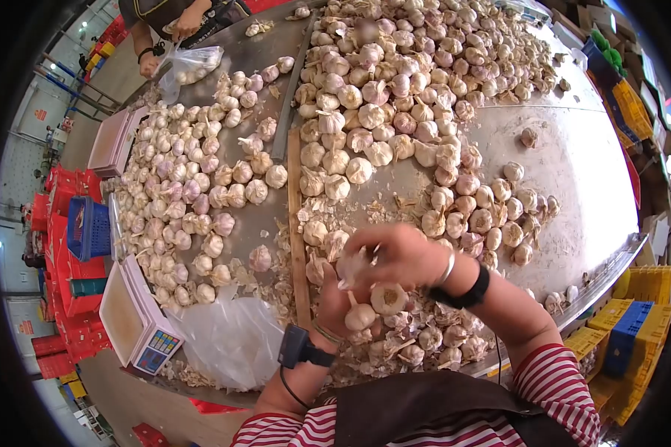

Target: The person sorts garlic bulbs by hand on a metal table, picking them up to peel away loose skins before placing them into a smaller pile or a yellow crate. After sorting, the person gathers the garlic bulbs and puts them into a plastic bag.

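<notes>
Both my hands are close together over the garlic heap at the front of the metal table. My left hand (337,302) is curled round a garlic bulb (360,316), which shows at its fingers. Just above, my right hand (399,257) has its fingers bent together at pale, blurred garlic skin (354,268); what exactly they pinch is too smeared to make out. A second bulb with a flat, round face (388,299) sits directly below my right hand. Loose bulbs and flakes of skin surround both hands.
A wooden strip (298,231) divides the garlic piles. Left of it lie a clear plastic bag (227,335) and a scale (136,316); another scale (117,141) stands farther back. A co-worker's hand (149,63) holds a bag of garlic (196,65). Yellow crates (649,328) stand right.
</notes>
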{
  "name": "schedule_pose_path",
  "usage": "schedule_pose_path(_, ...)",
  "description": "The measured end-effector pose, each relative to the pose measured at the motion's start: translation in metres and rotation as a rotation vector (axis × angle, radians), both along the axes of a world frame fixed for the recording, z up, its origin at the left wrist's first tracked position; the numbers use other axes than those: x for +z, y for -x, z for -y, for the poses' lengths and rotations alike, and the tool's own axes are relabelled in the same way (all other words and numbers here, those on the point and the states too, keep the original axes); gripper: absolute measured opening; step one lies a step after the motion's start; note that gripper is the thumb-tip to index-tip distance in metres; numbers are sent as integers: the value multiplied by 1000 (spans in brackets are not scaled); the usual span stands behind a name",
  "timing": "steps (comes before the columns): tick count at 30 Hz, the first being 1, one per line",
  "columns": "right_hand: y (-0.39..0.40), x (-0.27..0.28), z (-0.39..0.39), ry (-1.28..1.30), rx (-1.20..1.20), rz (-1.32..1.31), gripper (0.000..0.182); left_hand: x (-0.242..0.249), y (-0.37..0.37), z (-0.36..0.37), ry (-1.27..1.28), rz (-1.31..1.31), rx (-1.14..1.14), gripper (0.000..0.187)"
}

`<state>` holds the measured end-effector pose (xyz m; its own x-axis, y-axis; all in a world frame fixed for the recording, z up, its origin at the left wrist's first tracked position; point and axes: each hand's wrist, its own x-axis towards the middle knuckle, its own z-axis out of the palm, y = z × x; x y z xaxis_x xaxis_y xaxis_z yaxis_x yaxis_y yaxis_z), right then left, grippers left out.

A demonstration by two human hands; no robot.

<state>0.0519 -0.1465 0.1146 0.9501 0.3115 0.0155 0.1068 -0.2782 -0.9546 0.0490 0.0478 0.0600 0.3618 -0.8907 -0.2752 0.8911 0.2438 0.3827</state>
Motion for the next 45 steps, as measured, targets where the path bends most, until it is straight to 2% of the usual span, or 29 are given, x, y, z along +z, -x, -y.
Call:
schedule_pose_path(1,3,-1,-15,59,88,48,33,-6,1,-3,0,1,1,108)
schedule_pose_path(4,-11,-2,-27,147,271,85,33,-50,5,-22,387,-240,118,91)
schedule_pose_path(5,-19,-9,-26,54,141,117,35,-57,5,-27,517,-321,160,85)
schedule_pose_path(6,-29,-17,-24,-40,11,147,37,-51,-4,-31,519,-322,171,85)
schedule_pose_path(7,-44,-26,-18,36,-88,45,40,-44,-20,-36,527,-300,226,80)
schedule_pose_path(9,-75,-33,-2,324,-216,215,43,-27,-60,-56,514,-227,335,73)
schedule_pose_path(10,-91,-42,7,513,-214,265,55,-17,-82,-72,491,-180,388,71)
schedule_pose_path(12,-115,-42,14,722,-110,202,70,14,-124,-92,291,90,586,72)
schedule_pose_path(13,-122,-46,13,717,-112,205,70,22,-147,-105,12,190,716,73)
schedule_pose_path(14,-128,-52,9,842,-77,149,76,28,-168,-116,-271,289,835,75)
schedule_pose_path(15,-132,-59,6,966,-41,91,82,29,-186,-123,-275,294,831,75)
schedule_pose_path(17,-132,-68,0,1022,-34,100,83,20,-218,-130,-1044,842,787,71)
schedule_pose_path(18,-131,-74,-3,1084,-23,109,84,11,-228,-120,-1182,940,929,50)
schedule_pose_path(20,-128,-83,-5,1087,-37,170,84,-5,-228,-94,-1513,1655,862,48)
schedule_pose_path(22,-125,-83,-4,974,-18,75,81,2,-213,-50,-1238,1782,523,47)
schedule_pose_path(24,-114,-85,-1,994,-31,144,76,-14,-201,-11,-1216,1986,339,43)
schedule_pose_path(26,-104,-76,0,1011,21,63,72,-18,-194,24,-1298,1988,57,38)
schedule_pose_path(27,-101,-78,1,991,3,78,70,-29,-194,34,-1295,1988,66,38)
schedule_pose_path(29,-92,-78,8,1000,8,86,70,-56,-194,51,-1448,2279,341,41)
schedule_pose_path(30,-86,-78,11,1002,14,93,69,-55,-195,60,-1441,2278,347,41)
schedule_pose_path(31,-80,-102,17,1001,-15,231,65,-53,-198,65,-1468,2110,181,41)
schedule_pose_path(32,-73,-100,26,911,-2,177,64,-50,-203,65,-1498,1937,33,40)
schedule_pose_path(34,-61,-84,43,665,13,57,65,-53,-201,64,-1497,2019,-42,40)
schedule_pose_path(36,-43,-96,53,391,-247,-8,62,-58,-191,60,-1491,2157,-35,40)
schedule_pose_path(37,-43,-93,55,-69,-387,-368,56,-63,-186,60,-1480,2164,-57,40)
schedule_pose_path(38,-43,-74,50,-404,-547,-535,51,-65,-180,57,-1456,2218,-4,36)
schedule_pose_path(41,-69,-57,39,-763,-607,-606,39,-68,-170,48,-1417,2145,57,38)
schedule_pose_path(43,-98,-5,2,-891,-629,-632,36,-62,-166,46,-1356,2021,124,43)
schedule_pose_path(45,-134,-2,-14,-972,-390,-427,56,-64,-166,47,-1382,2049,85,47)
